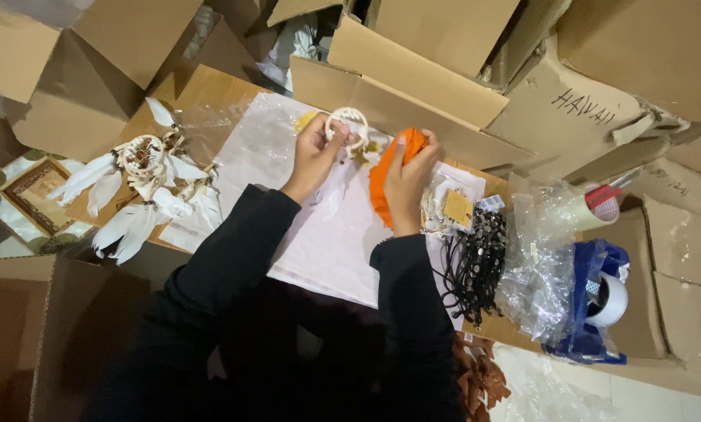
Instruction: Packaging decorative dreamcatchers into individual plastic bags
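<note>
My left hand [313, 152] holds a small white dreamcatcher hoop [347, 125] by its rim above a sheet of white plastic [319, 234] on the wooden board. My right hand [407, 181] grips an orange feather [381, 184] that hangs down beside the hoop. Both arms wear black sleeves. White feathers trail from the hoop under my left wrist.
A pile of finished white feathered dreamcatchers [143, 187] lies at the left. Black cords [471, 266], small tags [457, 207] and clear bags [538, 266] lie at the right, with a blue tape dispenser [597, 301]. Cardboard boxes [413, 70] stand all around.
</note>
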